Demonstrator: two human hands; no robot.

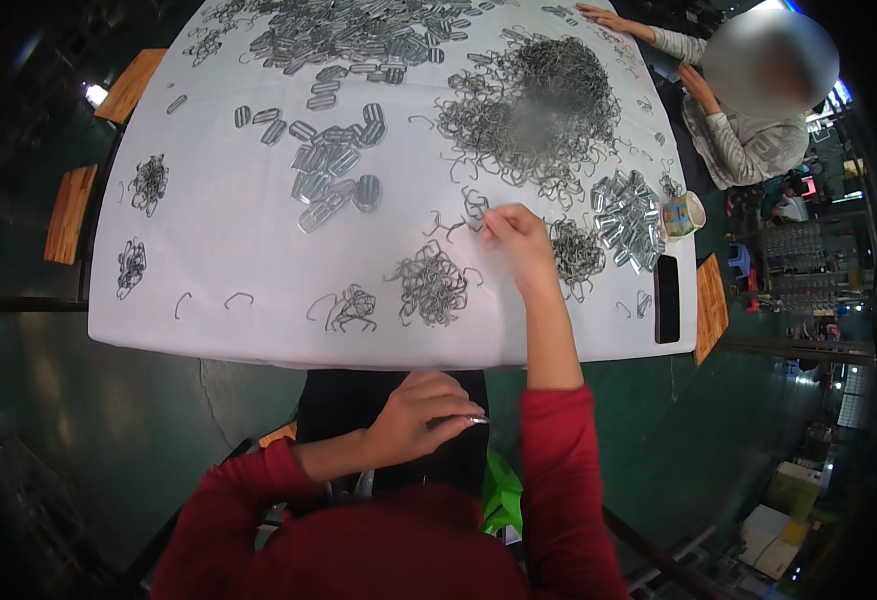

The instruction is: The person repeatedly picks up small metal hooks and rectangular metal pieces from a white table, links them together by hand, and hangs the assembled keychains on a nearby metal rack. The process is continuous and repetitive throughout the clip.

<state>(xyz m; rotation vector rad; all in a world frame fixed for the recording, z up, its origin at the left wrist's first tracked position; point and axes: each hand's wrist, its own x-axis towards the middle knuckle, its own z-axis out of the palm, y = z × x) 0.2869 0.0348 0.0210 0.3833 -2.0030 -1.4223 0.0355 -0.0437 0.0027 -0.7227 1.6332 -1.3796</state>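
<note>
Over my lap, below the table's front edge, my left hand (420,420) pinches a small shiny metal buckle (477,420) between thumb and fingers; only its end shows. My right hand (518,238) is over the table with its fingertips closed together, right at a few bent wire hooks (474,204). Whether one of these is between the fingers is hidden. Just left of and below that hand lies a small heap of wire hooks (432,286), and another heap (576,250) lies to its right. Flat slotted metal buckles (328,160) are scattered farther left.
A big tangled wire heap (568,90) and a large buckle pile (348,30) cover the far side of the white-covered table (208,250). At right are shiny metal pieces (626,220), a paper cup (683,215) and a black phone (666,300). Another person (748,110) sits at the far right.
</note>
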